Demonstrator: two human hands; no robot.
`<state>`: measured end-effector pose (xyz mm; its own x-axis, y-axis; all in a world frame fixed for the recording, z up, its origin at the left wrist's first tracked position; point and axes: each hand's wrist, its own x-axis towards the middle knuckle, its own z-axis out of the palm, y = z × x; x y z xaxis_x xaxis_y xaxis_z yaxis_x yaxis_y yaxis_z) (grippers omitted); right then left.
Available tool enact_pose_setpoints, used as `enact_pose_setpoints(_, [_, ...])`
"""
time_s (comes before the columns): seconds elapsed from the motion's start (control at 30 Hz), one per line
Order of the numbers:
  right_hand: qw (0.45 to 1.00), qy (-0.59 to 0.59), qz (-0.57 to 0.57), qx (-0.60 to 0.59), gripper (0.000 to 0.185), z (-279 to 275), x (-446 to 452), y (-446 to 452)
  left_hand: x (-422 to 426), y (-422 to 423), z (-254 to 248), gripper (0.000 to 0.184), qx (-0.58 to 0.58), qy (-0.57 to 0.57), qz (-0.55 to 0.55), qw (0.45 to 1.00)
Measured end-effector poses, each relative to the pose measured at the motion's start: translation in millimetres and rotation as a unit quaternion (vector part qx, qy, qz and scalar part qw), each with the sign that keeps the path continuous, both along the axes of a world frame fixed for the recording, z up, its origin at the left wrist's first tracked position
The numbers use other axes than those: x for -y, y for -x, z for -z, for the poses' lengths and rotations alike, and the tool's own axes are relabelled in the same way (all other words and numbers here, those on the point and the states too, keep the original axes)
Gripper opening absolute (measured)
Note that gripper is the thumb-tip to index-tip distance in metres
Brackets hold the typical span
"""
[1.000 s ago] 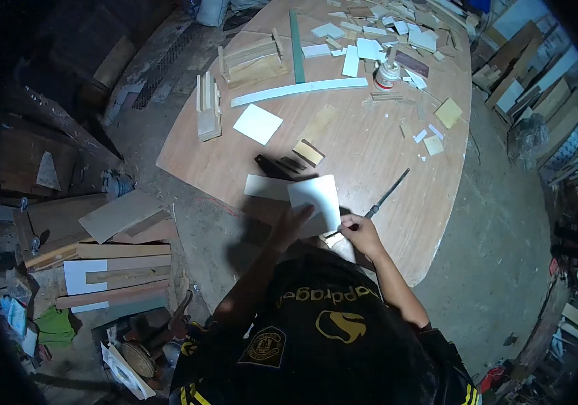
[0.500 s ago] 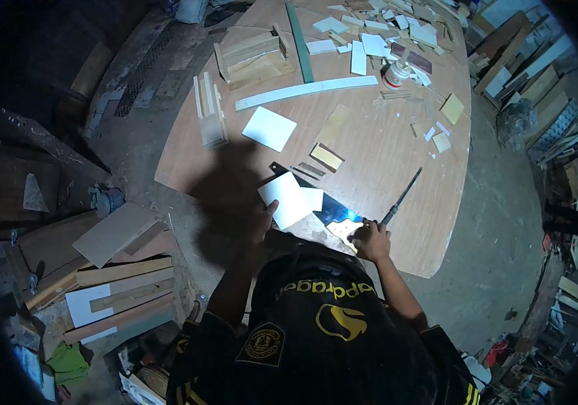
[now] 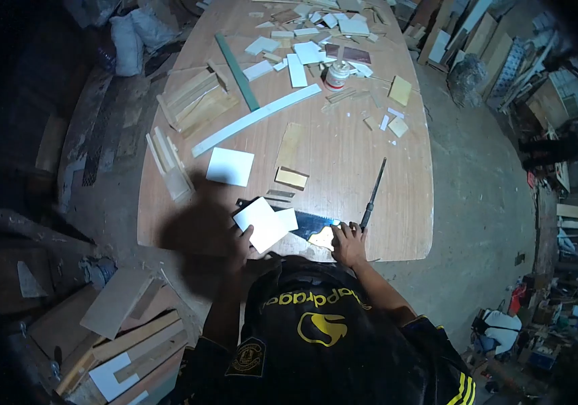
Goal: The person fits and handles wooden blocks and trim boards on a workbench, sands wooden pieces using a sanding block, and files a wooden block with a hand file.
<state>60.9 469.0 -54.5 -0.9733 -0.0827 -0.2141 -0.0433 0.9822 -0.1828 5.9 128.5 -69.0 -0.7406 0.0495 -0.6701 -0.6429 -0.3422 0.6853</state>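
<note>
My left hand (image 3: 242, 241) grips the lower left edge of a white square board (image 3: 261, 225) at the table's near edge. A smaller white piece (image 3: 287, 219) shows beside that board, on its right. Under both lies a handsaw (image 3: 311, 226), its dark blade pointing left and its pale handle to the right. My right hand (image 3: 349, 244) is closed over the right end of the saw's handle, which it partly hides. Just beyond that hand lies a thin dark file-like tool (image 3: 374, 196) with a black handle.
Farther in are another white board (image 3: 230, 167), a small yellowish block (image 3: 292, 177), a long white strip (image 3: 255, 121), a green strip (image 3: 237, 72) and wooden assemblies (image 3: 194, 101). A glue-like jar (image 3: 337, 75) stands near scattered offcuts. Boards (image 3: 124, 304) lie on the floor at left.
The head view has shifted, so the table appears farther left and lower. My left hand stays on the white board; my right hand remains at the saw handle, its fingers slightly more spread.
</note>
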Motion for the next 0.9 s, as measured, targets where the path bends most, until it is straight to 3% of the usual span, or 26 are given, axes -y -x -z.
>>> enact_pose_setpoints(0.1, [1.0,0.016,-0.022,-0.005,0.071,0.8,-0.2,5.1,-4.5,2.1,-12.6,0.043,0.015,0.065,0.018,0.998])
enact_pose_setpoints(0.17, [1.0,0.016,-0.024,-0.001,0.071,-2.7,2.2,8.8,-1.1,-3.4,-3.2,0.045,-0.191,0.169,0.098,0.962])
enact_pose_setpoints(0.2, [0.999,0.016,-0.034,0.002,0.072,-5.0,3.5,12.7,-2.6,2.7,-5.3,0.045,-0.194,0.167,0.102,0.961])
enact_pose_setpoints(0.27, [0.999,0.012,-0.035,0.024,0.072,-8.9,7.6,20.0,-3.9,11.3,-9.7,0.043,0.018,0.034,0.029,0.999])
enact_pose_setpoints(0.3, [0.999,0.015,-0.042,0.009,0.071,-3.4,9.4,23.6,-3.8,9.3,-14.9,0.043,0.017,0.034,0.032,0.999])
enact_pose_setpoints(0.33, [0.999,0.018,-0.051,-0.006,0.071,-3.4,13.0,27.8,-3.0,2.0,-23.5,0.041,-0.123,0.135,0.098,0.978])
enact_pose_setpoints(0.37, [0.998,0.014,-0.06,-0.002,0.068,-4.0,15.4,31.3,-2.8,-2.0,-31.3,0.04,-0.258,0.231,0.16,0.924])
enact_pose_setpoints(0.4, [0.997,0.02,-0.079,0.005,0.066,0.5,21.0,39.3,-5.9,4.0,-40.8,0.04,-0.259,0.231,0.162,0.924])
enact_pose_setpoints(0.47, [0.996,0.014,-0.089,-0.019,0.065,14.3,28.9,44.3,-10.7,14.4,-53.4,0.036,-0.012,0.175,0.127,0.976])
enact_pose_setpoints(0.6, [0.993,-0.004,-0.113,-0.036,0.065,8.2,38.2,50.1,-6.1,10.8,-33.4,0.036,0.022,0.131,0.098,0.986])
enact_pose_setpoints(0.67, [0.991,0.101,-0.043,-0.08,0.067,-10.9,33.5,52.0,-11.8,10.2,-54.4,0.034,0.025,0.103,0.062,0.992])
enact_pose_setpoints(0.73, [0.972,0.148,0.055,-0.172,0.06,-16.3,20.0,55.6,-5.4,10.3,-27.1,0.034,0.001,0.1,0.062,0.993])
enact_pose_setpoints(0.77, [0.966,0.127,0.131,-0.183,0.053,-18.5,11.1,52.6,0.5,8.6,-11.6,0.034,-0.023,0.097,0.066,0.993])
enact_pose_setpoints(0.83, [0.95,0.009,0.277,-0.143,0.051,-15.1,-8.2,46.4,-2.6,10.2,-26.0,0.035,0.013,0.105,0.054,0.993])
enact_pose_setpoints(0.9, [0.935,-0.041,0.341,-0.09,0.056,-14.7,-29.8,37.2,-5.6,13.8,-31.1,0.036,0.049,0.11,0.044,0.992])
